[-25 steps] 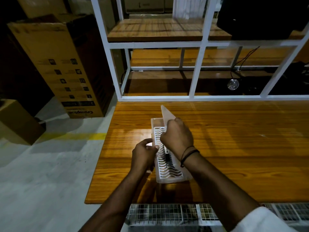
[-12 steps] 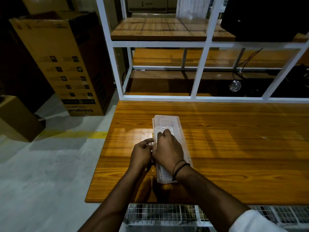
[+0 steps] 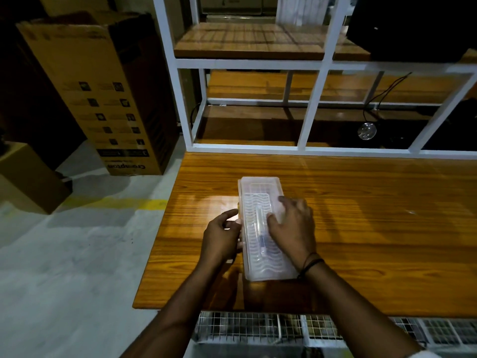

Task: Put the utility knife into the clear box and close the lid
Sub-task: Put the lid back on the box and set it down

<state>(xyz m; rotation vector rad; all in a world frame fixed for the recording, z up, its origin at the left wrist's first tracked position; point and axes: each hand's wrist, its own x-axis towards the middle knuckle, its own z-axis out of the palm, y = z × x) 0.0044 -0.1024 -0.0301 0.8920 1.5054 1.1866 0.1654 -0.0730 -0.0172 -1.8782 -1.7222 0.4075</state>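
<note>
Utility knife (image 3: pixel 260 232) lies inside lidded, ribbed translucent clear box (image 3: pixel 260 187).

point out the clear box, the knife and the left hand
clear box (image 3: pixel 260 187), head view, far end of the lid
knife (image 3: pixel 261 232), head view, its body seen through the lid
left hand (image 3: pixel 222 237), head view, back of the hand

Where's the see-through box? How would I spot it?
Look at the orange wooden table, near its left end. The clear box lies flat there between the left hand and right hand. It is the only pale, see-through thing there, with wavy ribs inside.
</note>
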